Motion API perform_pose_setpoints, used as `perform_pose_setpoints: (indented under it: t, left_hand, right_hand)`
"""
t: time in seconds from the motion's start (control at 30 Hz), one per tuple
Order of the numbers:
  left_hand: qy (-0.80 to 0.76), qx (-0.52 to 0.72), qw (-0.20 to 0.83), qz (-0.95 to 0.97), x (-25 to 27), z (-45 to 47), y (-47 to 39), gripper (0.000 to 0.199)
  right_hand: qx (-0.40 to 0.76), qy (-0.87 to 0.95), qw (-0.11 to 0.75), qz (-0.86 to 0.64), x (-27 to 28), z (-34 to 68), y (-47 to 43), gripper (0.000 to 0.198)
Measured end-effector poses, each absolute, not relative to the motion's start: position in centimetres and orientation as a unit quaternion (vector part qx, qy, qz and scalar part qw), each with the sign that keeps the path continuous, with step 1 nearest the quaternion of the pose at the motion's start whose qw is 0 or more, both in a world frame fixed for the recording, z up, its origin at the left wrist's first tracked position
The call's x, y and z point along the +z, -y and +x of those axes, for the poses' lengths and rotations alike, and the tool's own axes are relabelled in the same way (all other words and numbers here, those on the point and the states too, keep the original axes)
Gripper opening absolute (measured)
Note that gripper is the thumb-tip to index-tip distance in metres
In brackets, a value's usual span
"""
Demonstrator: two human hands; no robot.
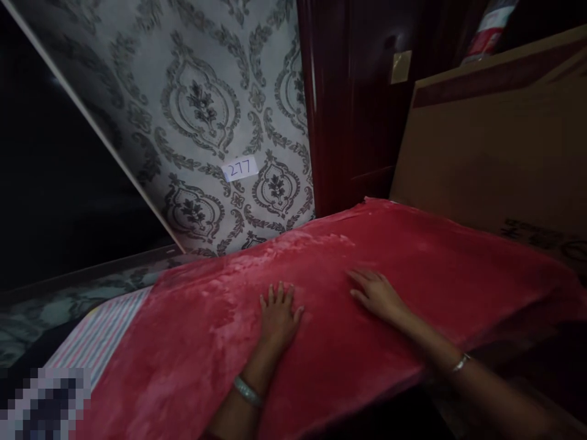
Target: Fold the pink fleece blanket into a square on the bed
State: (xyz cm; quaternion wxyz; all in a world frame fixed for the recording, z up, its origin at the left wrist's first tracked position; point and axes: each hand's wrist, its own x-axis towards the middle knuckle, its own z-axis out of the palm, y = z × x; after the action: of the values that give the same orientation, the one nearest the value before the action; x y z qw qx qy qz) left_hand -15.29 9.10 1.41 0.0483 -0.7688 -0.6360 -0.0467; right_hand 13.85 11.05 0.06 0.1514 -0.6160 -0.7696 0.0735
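Note:
A red plush blanket (183, 366) is spread over a raised flat surface, its pile brushed lighter on the left and along the far edge. Flat on its middle lies my left hand (279, 318), fingers spread, with a bracelet on the wrist. To the right, my right hand (376, 296) rests on the same blanket, fingers stretched out and slightly blurred, holding nothing. That wrist also wears a bracelet. Beyond the blanket's left edge shows a striped cloth (103, 330) in white, blue and pink.
A large cardboard box (495, 134) stands at the right, with a bottle (490, 30) above its top edge. Behind are a patterned wall (202, 104) bearing a paper label (240, 168) marked 277, and a dark red door (353, 110). A dark panel (59, 159) is at the left.

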Motion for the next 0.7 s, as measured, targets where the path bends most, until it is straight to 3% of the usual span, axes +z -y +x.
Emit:
perform_pose_setpoints:
  t: [0.17, 0.47, 0.7]
  left_hand:
    - [0.670, -0.019, 0.028, -0.741, 2.2, -17.9, -11.5, 0.064]
    - [0.817, 0.006, -0.006, -0.577, 4.3, -26.1, -17.8, 0.066]
    - [0.739, -0.032, -0.004, -0.673, 3.7, -19.0, -22.5, 0.059]
  right_hand:
    - [0.063, 0.761, 0.153, -0.628, 1.0, 13.8, -17.4, 0.064]
    - [0.039, 0.770, 0.109, -0.628, -2.2, 17.2, -24.3, 0.058]
    - [0.014, 0.751, 0.217, -0.623, -0.4, 16.2, -31.6, 0.048]
